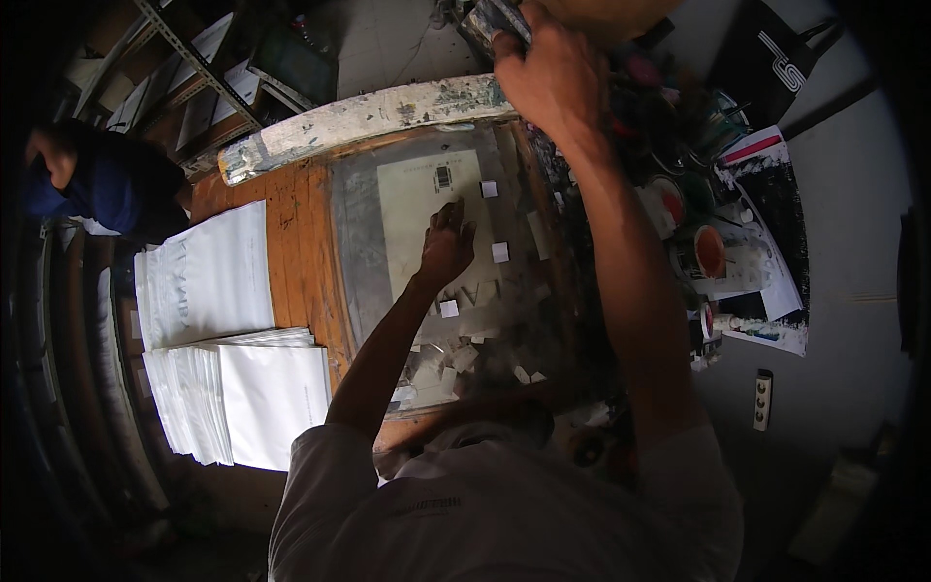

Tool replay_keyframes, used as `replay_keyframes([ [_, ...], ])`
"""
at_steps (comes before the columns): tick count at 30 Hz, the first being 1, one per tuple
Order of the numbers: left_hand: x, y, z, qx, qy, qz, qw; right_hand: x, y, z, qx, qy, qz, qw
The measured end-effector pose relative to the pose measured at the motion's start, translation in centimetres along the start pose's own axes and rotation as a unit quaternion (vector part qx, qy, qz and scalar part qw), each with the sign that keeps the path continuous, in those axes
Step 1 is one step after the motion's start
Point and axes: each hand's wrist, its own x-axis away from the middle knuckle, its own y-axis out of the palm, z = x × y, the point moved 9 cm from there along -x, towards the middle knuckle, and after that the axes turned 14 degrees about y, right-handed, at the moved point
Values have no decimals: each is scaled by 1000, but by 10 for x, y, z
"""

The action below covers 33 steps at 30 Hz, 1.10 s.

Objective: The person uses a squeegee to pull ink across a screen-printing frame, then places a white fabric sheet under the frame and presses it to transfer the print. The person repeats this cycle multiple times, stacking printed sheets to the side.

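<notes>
My hands at the printing counter, one flat on the sheet, one gripping the frame edge.

From the left of the frame: two stacks of white sheets (228,335) lie on the wooden counter (296,242). At centre my left hand (446,247) rests on the pale printed sheet (422,209), fingers loosely together, pinching nothing. At upper centre my right hand (548,73) is closed around the edge of the paint-crusted frame (359,121). To the right stand open paint pots: one holds orange paint (710,250), another red (671,206); the rest are too dark to count.
</notes>
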Motion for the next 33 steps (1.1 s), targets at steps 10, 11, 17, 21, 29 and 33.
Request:
replay_keyframes([
  [10,-41,52,-52,-269,-40,-113,956,-1,-3,-3,26,43,-41,998],
  [11,-39,51,-48,-282,-19,-120,952,0,-3,-2,19,30,-29,999],
  [17,-40,39,-54,-220,5,-126,967,-2,5,10,18,54,-31,998],
  [21,-68,19,-131,-66,-138,80,985,-3,3,6,0,63,-23,998],
  [29,-90,27,-205,117,-253,185,942,7,4,8,-22,49,-18,998],
  [33,-86,19,-215,153,-254,208,932,10,4,6,-22,54,-25,998],
])
